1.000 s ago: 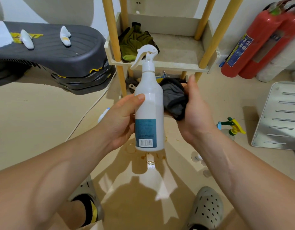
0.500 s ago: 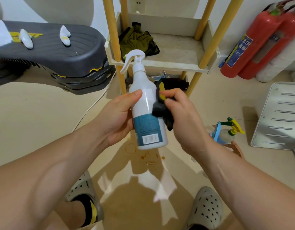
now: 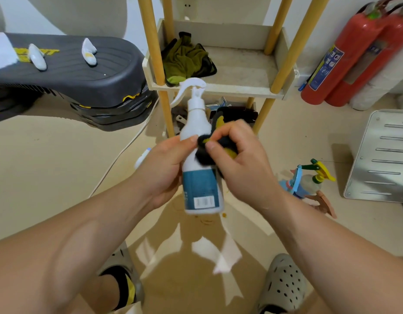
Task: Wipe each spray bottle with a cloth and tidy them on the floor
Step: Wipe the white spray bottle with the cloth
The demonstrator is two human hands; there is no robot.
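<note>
A white spray bottle (image 3: 197,123) with a teal label is held upright in mid-air at the centre of the head view. My left hand (image 3: 165,168) grips its body from the left. My right hand (image 3: 241,164) pinches a bunched dark and yellow cloth (image 3: 206,152) and presses it against the bottle's right side. Two more spray bottles stand on the floor at the right: a clear one with a green and yellow trigger (image 3: 311,177) and a blue one (image 3: 293,184). Part of a white bottle (image 3: 142,158) shows behind my left hand.
A wooden shelf unit (image 3: 218,87) with an olive cloth (image 3: 182,60) stands just behind the bottle. A dark stepped platform (image 3: 67,82) lies at the left, red fire extinguishers (image 3: 345,57) at the right, a metal panel (image 3: 381,155) on the floor. My shoes (image 3: 284,284) are below.
The right hand bunched the cloth and moved it from the bottle's right edge across onto its front. The bottle shifted slightly left and lower.
</note>
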